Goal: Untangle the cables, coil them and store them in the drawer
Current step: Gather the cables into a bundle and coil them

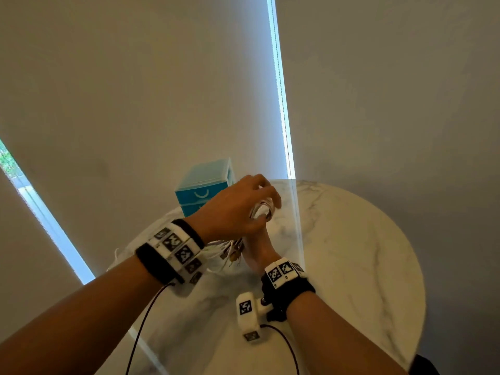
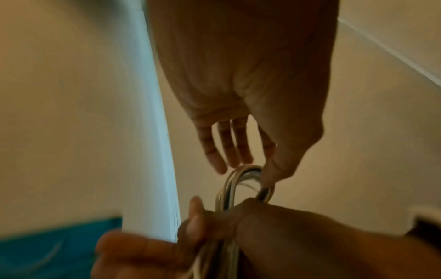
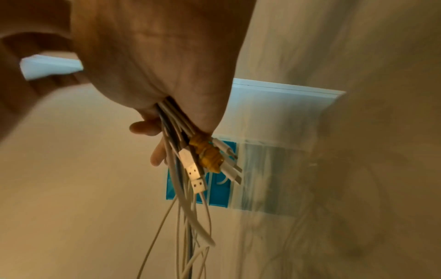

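Note:
A bundle of white and grey cables is held up above the round marble table. My right hand grips the bundle in its fist from below. In the right wrist view my right hand has the cables hanging out of it, with USB plugs and a yellow-wrapped end. My left hand reaches over from the left and pinches the top of the folded loop between thumb and fingers. The teal drawer unit stands behind, its drawers closed.
The drawer unit stands at the table's far left edge, against a pale roller blind. A bright window gap runs down behind the table. Black sensor leads trail from both wrist bands.

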